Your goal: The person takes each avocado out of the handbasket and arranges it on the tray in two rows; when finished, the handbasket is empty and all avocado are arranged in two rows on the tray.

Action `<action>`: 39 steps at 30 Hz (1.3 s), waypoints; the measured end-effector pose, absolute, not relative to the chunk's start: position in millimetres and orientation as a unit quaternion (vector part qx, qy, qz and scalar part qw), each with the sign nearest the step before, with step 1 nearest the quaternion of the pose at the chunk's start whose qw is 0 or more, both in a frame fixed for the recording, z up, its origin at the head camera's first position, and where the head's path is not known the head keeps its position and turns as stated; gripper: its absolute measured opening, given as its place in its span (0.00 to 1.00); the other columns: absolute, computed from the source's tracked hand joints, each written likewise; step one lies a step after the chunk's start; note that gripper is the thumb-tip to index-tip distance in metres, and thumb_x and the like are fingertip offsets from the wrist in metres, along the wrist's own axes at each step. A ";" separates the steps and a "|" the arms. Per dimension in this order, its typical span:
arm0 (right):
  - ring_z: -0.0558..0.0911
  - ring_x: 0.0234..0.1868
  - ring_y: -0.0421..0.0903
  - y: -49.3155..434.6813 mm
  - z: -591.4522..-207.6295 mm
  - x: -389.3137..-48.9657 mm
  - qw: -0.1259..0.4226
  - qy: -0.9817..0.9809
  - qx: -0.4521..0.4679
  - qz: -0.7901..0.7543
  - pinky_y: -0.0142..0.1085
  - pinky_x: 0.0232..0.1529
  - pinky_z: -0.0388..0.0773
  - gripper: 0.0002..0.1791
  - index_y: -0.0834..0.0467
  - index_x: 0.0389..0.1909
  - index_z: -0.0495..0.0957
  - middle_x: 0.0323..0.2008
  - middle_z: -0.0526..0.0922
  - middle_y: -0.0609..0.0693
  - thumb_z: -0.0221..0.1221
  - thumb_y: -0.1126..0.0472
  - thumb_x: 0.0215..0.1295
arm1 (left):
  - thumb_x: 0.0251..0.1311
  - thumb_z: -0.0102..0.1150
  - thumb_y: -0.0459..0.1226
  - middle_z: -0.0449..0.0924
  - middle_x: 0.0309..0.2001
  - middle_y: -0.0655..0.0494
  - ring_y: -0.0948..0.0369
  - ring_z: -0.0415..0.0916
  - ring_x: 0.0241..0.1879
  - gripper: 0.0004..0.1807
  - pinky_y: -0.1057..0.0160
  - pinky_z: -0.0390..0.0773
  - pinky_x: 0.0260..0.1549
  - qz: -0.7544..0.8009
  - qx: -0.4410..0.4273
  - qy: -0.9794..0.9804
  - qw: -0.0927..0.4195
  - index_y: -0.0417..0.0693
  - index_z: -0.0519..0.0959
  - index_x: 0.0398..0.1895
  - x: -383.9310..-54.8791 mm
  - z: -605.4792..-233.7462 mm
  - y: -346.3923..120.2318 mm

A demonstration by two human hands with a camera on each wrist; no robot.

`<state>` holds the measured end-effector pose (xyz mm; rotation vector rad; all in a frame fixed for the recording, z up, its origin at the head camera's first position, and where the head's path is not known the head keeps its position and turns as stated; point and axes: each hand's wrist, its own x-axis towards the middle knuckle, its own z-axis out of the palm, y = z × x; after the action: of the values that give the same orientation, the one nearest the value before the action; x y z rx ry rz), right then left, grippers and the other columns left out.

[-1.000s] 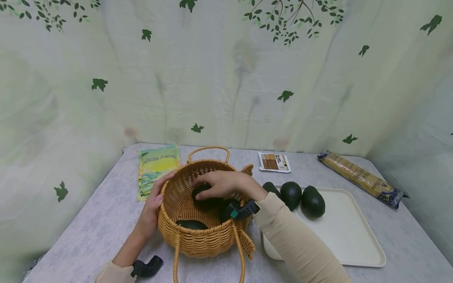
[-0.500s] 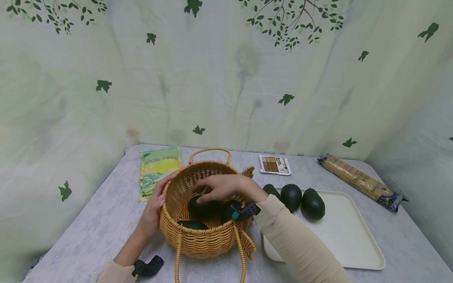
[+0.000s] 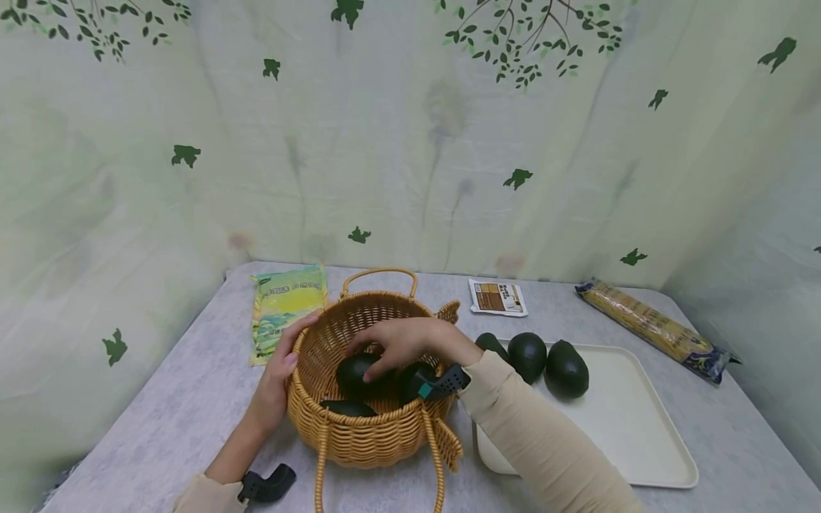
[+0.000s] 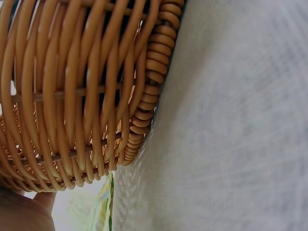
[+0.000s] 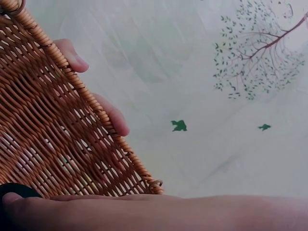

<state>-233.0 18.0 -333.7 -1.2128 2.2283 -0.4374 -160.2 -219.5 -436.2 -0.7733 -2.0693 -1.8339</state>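
A round wicker basket [image 3: 362, 445] with looped handles stands on the table. At its left rim, my left hand [image 3: 279, 377] grips the wicker; its fingertips lap over the edge in the right wrist view. My right hand [image 3: 404, 342] reaches down inside and holds a dark green avocado [image 3: 353, 376], thumb on the near side, fingers partly hidden behind it. Another avocado [image 3: 346, 407] lies by the near wall, and a further dark avocado [image 3: 410, 381] sits under the right wrist. The left wrist view shows the basket's woven side [image 4: 72, 96] close up.
Right of the basket, a cream tray [image 3: 635, 427] bears three avocados [image 3: 527, 356] at its far left corner. Behind stand a yellow-green packet [image 3: 288, 299], a small white-brown packet [image 3: 497, 297] and a long noodle-like pack [image 3: 654, 328]. A printed curtain [image 3: 410, 142] closes off the back.
The avocado in the basket has shifted slightly left and nearer, and my right hand's fingers have loosened, then closed round it again. My left hand stays at the rim.
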 end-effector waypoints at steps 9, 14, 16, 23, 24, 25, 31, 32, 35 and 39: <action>0.74 0.66 0.46 15.5 -336.5 -233.9 0.294 0.829 -0.447 -0.162 0.34 0.60 0.73 0.34 0.50 0.73 0.71 0.70 0.73 0.49 0.68 0.60 0.67 | 0.75 0.27 0.34 0.60 0.77 0.56 0.66 0.56 0.76 0.30 0.74 0.61 0.67 -0.633 -0.282 -0.707 0.142 0.39 0.57 0.79 -161.0 -436.4 -219.8; 0.74 0.63 0.42 13.6 -339.7 -234.5 0.289 0.832 -0.447 -0.155 0.33 0.59 0.72 0.36 0.49 0.75 0.69 0.71 0.72 0.49 0.68 0.60 0.66 | 0.75 0.27 0.35 0.59 0.77 0.56 0.66 0.56 0.76 0.30 0.74 0.61 0.67 -0.635 -0.278 -0.708 0.138 0.40 0.57 0.79 -160.0 -435.7 -219.9; 0.74 0.66 0.43 12.9 -339.8 -235.0 0.275 0.831 -0.460 -0.147 0.34 0.62 0.72 0.35 0.49 0.75 0.70 0.71 0.73 0.49 0.67 0.59 0.68 | 0.75 0.27 0.35 0.60 0.77 0.55 0.66 0.56 0.76 0.30 0.74 0.61 0.67 -0.634 -0.280 -0.708 0.139 0.40 0.57 0.79 -159.9 -435.6 -219.8; 0.72 0.70 0.44 11.4 -340.6 -237.0 0.257 0.827 -0.479 -0.147 0.36 0.68 0.68 0.31 0.50 0.73 0.72 0.71 0.74 0.48 0.64 0.62 0.69 | 0.75 0.27 0.35 0.60 0.77 0.56 0.66 0.55 0.76 0.30 0.74 0.60 0.68 -0.630 -0.282 -0.710 0.142 0.39 0.57 0.79 -160.3 -436.2 -219.9; 0.71 0.71 0.44 11.2 -340.7 -237.0 0.261 0.826 -0.477 -0.147 0.36 0.68 0.68 0.31 0.51 0.73 0.72 0.71 0.73 0.48 0.64 0.62 0.69 | 0.75 0.27 0.35 0.60 0.77 0.56 0.66 0.55 0.76 0.30 0.74 0.60 0.68 -0.630 -0.282 -0.710 0.141 0.39 0.57 0.79 -160.3 -436.3 -219.9; 0.71 0.71 0.44 10.8 -340.7 -236.9 0.263 0.826 -0.477 -0.149 0.36 0.68 0.68 0.32 0.51 0.73 0.71 0.71 0.73 0.48 0.64 0.62 0.69 | 0.75 0.27 0.35 0.60 0.77 0.56 0.66 0.55 0.76 0.30 0.74 0.60 0.68 -0.630 -0.282 -0.709 0.141 0.39 0.57 0.79 -160.3 -436.2 -219.9; 0.72 0.71 0.44 10.0 -340.9 -237.3 0.252 0.827 -0.482 -0.142 0.37 0.69 0.68 0.32 0.51 0.73 0.72 0.71 0.74 0.48 0.66 0.60 0.69 | 0.75 0.27 0.35 0.60 0.77 0.56 0.65 0.55 0.76 0.30 0.74 0.60 0.68 -0.632 -0.279 -0.709 0.141 0.39 0.57 0.79 -160.2 -436.4 -219.7; 0.72 0.70 0.43 10.1 -340.6 -237.1 0.246 0.828 -0.484 -0.139 0.36 0.68 0.69 0.31 0.50 0.73 0.72 0.70 0.75 0.47 0.66 0.59 0.69 | 0.75 0.28 0.35 0.60 0.77 0.57 0.66 0.55 0.76 0.30 0.74 0.60 0.68 -0.632 -0.278 -0.710 0.141 0.39 0.57 0.79 -160.2 -436.6 -219.8; 0.75 0.66 0.41 10.4 -339.9 -236.9 0.224 0.835 -0.485 -0.129 0.35 0.65 0.71 0.28 0.48 0.71 0.75 0.67 0.78 0.46 0.65 0.59 0.70 | 0.75 0.28 0.34 0.61 0.77 0.57 0.65 0.56 0.76 0.30 0.73 0.60 0.68 -0.633 -0.279 -0.708 0.140 0.39 0.57 0.79 -160.3 -437.4 -219.9; 0.77 0.64 0.41 10.5 -338.2 -236.8 0.203 0.846 -0.477 -0.123 0.34 0.62 0.73 0.25 0.48 0.69 0.77 0.64 0.81 0.45 0.63 0.59 0.72 | 0.75 0.27 0.35 0.60 0.77 0.58 0.66 0.54 0.77 0.30 0.73 0.60 0.68 -0.630 -0.282 -0.711 0.136 0.39 0.56 0.79 -161.4 -437.4 -220.1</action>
<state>-236.8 10.5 -338.2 -1.3324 2.3610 -0.3425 -161.4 -220.1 -437.4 -0.8153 -2.0584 -1.8242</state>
